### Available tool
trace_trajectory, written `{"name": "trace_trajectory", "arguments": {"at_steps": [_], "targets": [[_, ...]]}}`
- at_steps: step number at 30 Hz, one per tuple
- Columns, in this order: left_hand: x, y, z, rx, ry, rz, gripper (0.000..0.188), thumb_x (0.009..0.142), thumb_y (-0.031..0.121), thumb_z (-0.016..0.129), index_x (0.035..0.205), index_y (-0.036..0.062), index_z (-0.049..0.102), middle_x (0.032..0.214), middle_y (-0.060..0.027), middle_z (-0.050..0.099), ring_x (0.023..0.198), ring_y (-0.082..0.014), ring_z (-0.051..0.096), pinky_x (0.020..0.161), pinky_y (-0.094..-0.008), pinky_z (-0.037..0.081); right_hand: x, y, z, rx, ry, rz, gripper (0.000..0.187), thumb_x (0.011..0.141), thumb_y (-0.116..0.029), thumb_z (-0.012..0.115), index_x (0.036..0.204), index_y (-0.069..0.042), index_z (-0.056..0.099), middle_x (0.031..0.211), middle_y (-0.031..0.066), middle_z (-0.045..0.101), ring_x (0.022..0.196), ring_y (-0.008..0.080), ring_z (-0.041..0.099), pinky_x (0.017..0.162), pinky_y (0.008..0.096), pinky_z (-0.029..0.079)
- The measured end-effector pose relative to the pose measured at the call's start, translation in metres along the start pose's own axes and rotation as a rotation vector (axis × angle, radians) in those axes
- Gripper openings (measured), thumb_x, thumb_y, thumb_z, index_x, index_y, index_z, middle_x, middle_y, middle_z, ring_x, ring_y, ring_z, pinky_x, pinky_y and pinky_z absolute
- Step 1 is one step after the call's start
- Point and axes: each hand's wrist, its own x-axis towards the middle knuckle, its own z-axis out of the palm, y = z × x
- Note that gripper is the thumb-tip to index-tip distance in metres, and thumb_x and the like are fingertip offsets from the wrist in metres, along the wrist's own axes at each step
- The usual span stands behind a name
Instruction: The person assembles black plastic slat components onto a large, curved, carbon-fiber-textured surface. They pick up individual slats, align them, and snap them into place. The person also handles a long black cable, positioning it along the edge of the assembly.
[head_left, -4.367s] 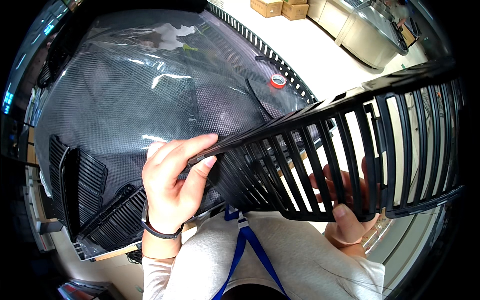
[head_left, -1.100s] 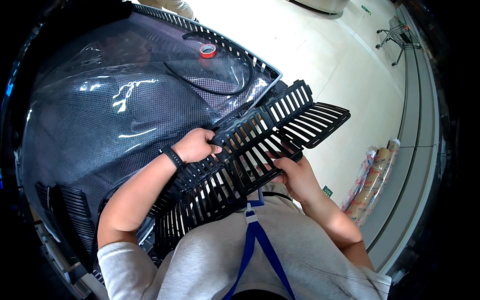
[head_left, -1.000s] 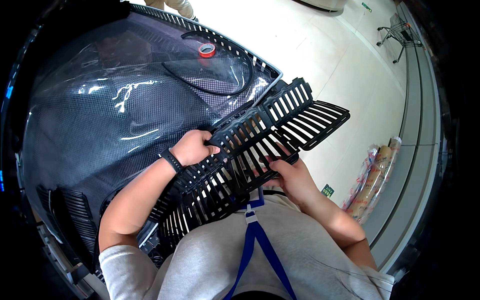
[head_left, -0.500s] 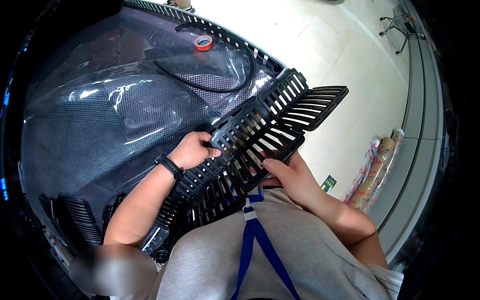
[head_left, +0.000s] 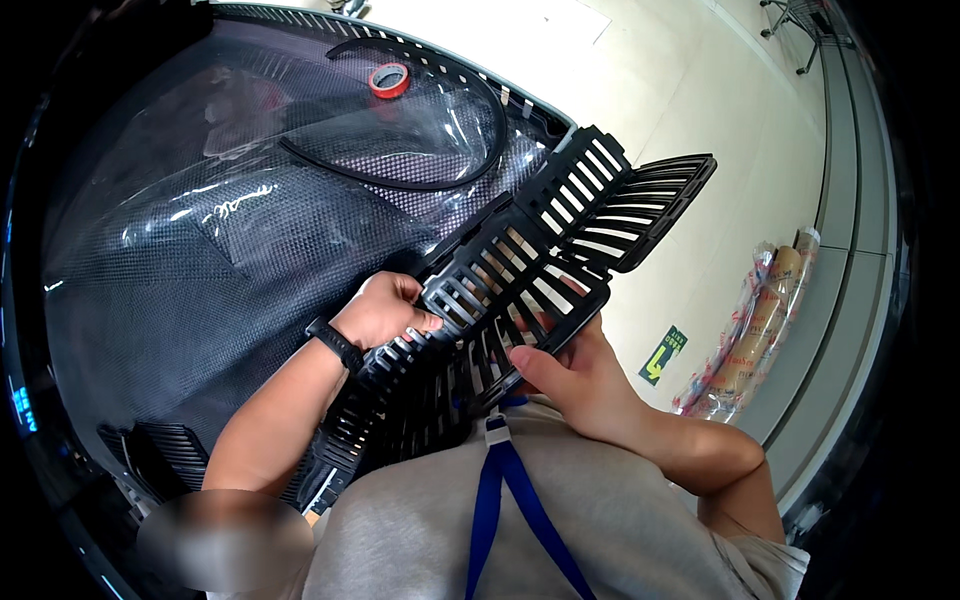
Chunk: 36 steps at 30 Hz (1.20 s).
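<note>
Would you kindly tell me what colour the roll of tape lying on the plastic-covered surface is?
The roll of tape is red, seen best in the head view.

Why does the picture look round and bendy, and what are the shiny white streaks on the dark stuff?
Head view: the fisheye lens bends straight edges near the rim, like the floor lines, and leaves black corners. The white streaks are glare from lights on the clear plastic film over the dark mesh. The black slatted grille in both hands is sharp; a smudged patch blurs the lower left.

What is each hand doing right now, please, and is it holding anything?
Left hand: closed on the near edge of the black slatted plastic grille.
Right hand: gripping the same grille from below, thumb on its edge.
</note>
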Motion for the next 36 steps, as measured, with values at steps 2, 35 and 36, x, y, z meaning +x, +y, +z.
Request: {"name": "trace_trajectory", "arguments": {"at_steps": [2, 35, 36], "targets": [[0.001, 0.001, -0.001, -0.009, -0.018, -0.015, 0.016, 0.071, 0.009, 0.077, 0.075, -0.0006, 0.064, 0.066, -0.0041, 0.063, 0.055, -0.0091, 0.056, 0.050, -0.0228, 0.046, 0.001, 0.001, 0.001, -0.057, 0.028, -0.018, 0.077, 0.084, -0.006, 0.063, 0.138, -0.004, 0.008, 0.115, 0.0093, 0.047, 0.094, 0.0140, 0.057, 0.075, 0.0270, 0.052], [-0.015, 0.020, 0.018, 0.359, 0.193, 0.146, 0.035, 0.065, 0.011, 0.078, 0.087, -0.0053, 0.057, 0.076, -0.0213, 0.061, 0.075, -0.0277, 0.063, 0.067, -0.0344, 0.047, -0.003, 0.008, -0.007, 0.112, -0.072, -0.040, 0.067, 0.085, 0.004, 0.056, 0.138, -0.005, 0.017, 0.119, 0.0085, 0.046, 0.106, 0.0146, 0.051, 0.091, 0.0309, 0.043], [-0.017, 0.018, 0.019, 0.301, 0.197, 0.140, 0.034, 0.066, 0.011, 0.078, 0.087, -0.0052, 0.057, 0.076, -0.0205, 0.062, 0.073, -0.0263, 0.063, 0.066, -0.0339, 0.047, -0.003, 0.010, -0.009, 0.108, -0.077, -0.054, 0.065, 0.086, 0.003, 0.055, 0.138, -0.005, 0.018, 0.119, 0.0086, 0.046, 0.106, 0.0148, 0.051, 0.090, 0.0310, 0.044]]}}
